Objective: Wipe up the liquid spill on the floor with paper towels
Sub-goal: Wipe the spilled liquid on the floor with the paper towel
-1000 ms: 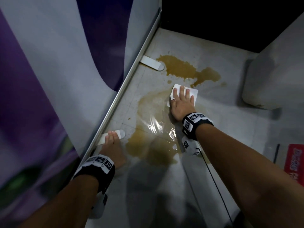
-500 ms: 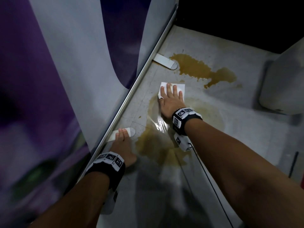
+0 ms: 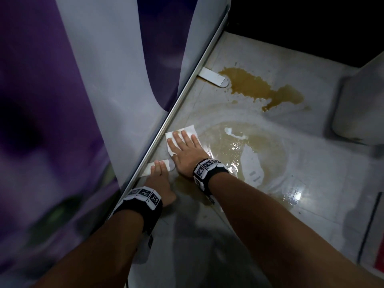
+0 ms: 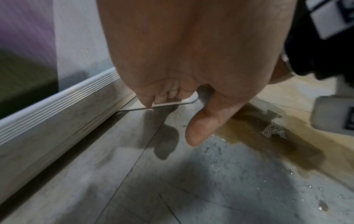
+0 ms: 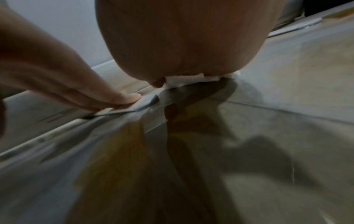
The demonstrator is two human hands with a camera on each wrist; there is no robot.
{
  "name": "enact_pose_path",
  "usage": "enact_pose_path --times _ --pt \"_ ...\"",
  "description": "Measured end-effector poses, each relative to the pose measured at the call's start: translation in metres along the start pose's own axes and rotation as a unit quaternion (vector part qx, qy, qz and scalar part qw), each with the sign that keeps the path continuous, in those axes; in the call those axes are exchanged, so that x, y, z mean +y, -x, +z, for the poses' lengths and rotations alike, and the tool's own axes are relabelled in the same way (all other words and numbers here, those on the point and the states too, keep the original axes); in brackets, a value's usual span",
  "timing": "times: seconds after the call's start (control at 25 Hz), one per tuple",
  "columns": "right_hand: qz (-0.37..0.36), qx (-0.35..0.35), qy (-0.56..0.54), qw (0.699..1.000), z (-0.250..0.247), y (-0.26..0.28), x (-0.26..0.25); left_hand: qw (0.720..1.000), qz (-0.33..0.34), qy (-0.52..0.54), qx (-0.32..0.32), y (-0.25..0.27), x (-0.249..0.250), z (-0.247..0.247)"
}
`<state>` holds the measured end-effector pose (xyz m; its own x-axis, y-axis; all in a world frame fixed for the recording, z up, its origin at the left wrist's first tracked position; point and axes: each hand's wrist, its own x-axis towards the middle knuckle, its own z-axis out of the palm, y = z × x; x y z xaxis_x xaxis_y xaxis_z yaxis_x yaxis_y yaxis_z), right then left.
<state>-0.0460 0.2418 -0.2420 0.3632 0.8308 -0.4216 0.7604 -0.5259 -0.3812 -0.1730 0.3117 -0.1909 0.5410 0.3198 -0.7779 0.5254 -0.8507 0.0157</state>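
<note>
White paper towel (image 3: 188, 130) lies flat under the right hand's (image 3: 184, 152) spread fingers at the floor's (image 3: 311, 163) rail edge, mid-wipe; the left hand (image 3: 160, 179) braces, fingers together. Next, likely sweep toward the brown spill (image 3: 259, 88).

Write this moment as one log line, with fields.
right hand: pressing white paper towel flat | left hand: resting on white floor bracket | brown spill: remains

Floor (image 3: 259, 235): pale tile, matt where dry, glossy under brown spill (image 3: 255, 88). Paper towel (image 3: 188, 129): white, soft embossed paper. Base rail (image 3: 182, 100): ribbed, metallic sheen. Wall panel (image 3: 116, 69): smooth.
</note>
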Motion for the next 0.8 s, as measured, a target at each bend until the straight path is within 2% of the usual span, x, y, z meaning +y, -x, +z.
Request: enact_pose_path --times 0.16,0.28,0.44,0.56,0.68,0.8 --pt "-0.025 0.010 0.006 1.000 0.014 0.024 0.002 1.000 -0.013 0.015 -0.001 0.004 -0.002 -0.002" --pt "0.003 0.009 -0.014 1.000 0.028 0.045 -0.006 0.999 -0.029 0.028 -0.037 0.007 0.001 -0.010" --pt "0.040 0.012 -0.048 0.998 0.044 0.065 -0.022 0.999 -0.024 0.035 -0.026 0.004 0.001 -0.008" --pt "0.054 0.006 -0.060 0.997 0.053 0.077 -0.031 0.998 -0.033 0.036 -0.046 0.004 0.001 -0.012" --pt "0.025 0.020 -0.043 0.999 0.059 0.091 -0.030 0.998 -0.029 0.032 -0.044 0.007 0.001 -0.016" --pt "-0.042 0.027 0.002 0.999 0.063 0.106 -0.015 0.998 -0.034 0.031 -0.031 0.007 0.001 -0.012"
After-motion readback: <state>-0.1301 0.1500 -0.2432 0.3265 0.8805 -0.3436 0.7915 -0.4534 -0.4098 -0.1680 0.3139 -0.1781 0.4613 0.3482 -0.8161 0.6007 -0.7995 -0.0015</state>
